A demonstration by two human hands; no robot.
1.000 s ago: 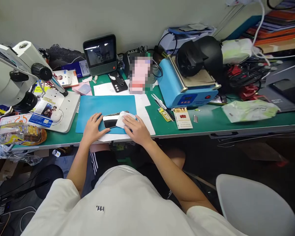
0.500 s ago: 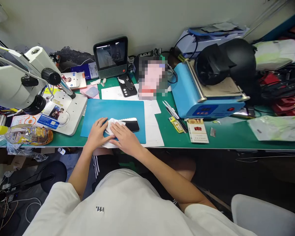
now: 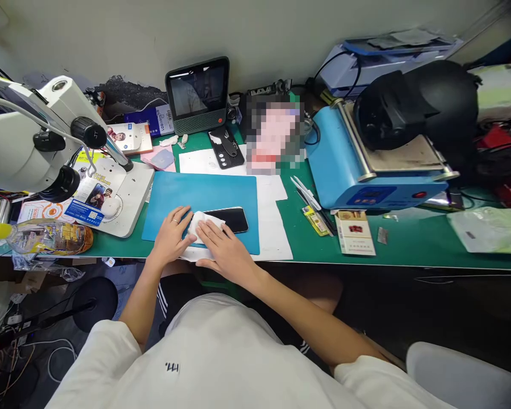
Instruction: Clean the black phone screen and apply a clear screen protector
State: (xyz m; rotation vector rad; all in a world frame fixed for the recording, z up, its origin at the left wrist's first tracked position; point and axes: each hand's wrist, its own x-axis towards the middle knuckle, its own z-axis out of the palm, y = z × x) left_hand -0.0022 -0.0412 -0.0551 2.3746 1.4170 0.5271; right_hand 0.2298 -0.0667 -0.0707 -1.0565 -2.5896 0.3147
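Note:
A dark-screened smartphone (image 3: pixel 237 220) lies flat on a blue mat (image 3: pixel 204 190), its left part covered by a crumpled white tissue (image 3: pixel 199 219). My right hand (image 3: pixel 225 250) presses this tissue onto the screen, fingers extended together over it and thumb pointing left. My left hand (image 3: pixel 173 234), a ring on one finger, is at the phone's left end. Its thumb and fingers bracket that end, though the contact is partly hidden by the tissue. White paper (image 3: pixel 276 227) shows under the mat.
A microscope (image 3: pixel 53 142) and a bottle (image 3: pixel 46 236) stand left. Behind the mat are a screen device (image 3: pixel 199 94) and a black phone back plate (image 3: pixel 225 147). On the right sit a blue machine (image 3: pixel 344 165), pen-like tools (image 3: pixel 309 196) and a cigarette pack (image 3: pixel 355 233).
The view has shifted slightly, so the bench items appear displaced. Both hands stay at the phone, with the tissue still under my right fingers; its folds look a little different.

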